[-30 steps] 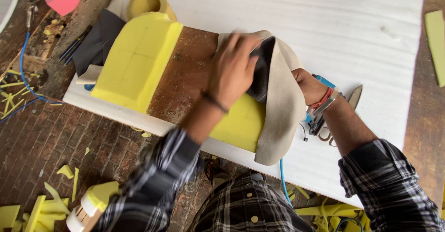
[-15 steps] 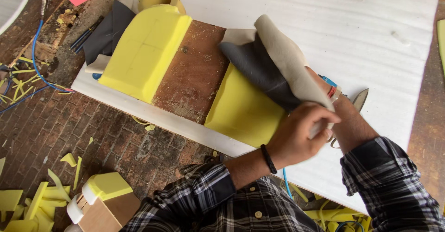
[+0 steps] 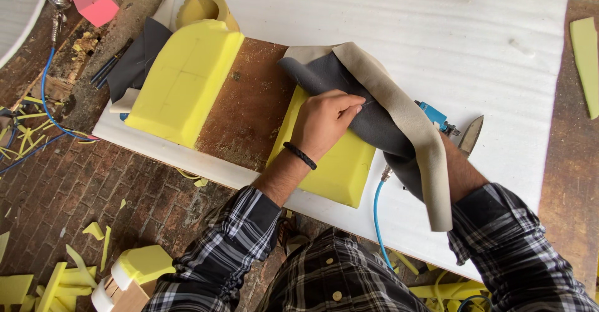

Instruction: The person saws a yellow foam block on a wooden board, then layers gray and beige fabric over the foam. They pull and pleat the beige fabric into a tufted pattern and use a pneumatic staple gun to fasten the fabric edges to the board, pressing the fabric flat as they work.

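Note:
A sheet of fabric, dark grey on one face and beige on the other, is folded back over the right end of a yellow foam pad. That pad lies on a brown wooden board. My left hand rests on the pad, its fingertips closed on the dark face of the fabric. The raised beige flap hides my right hand, so only the forearm shows. A second, larger yellow foam pad covers the board's left end.
The board sits on a white foam sheet over a brick floor. A blue air tool, its hose and a metal blade lie right of the fabric. Foam scraps, a foam-topped block and a pink block lie left.
My left hand left the fabric's lower edge and came up onto the pad, fingers now on the dark face. The beige flap has dropped lower over my right hand.

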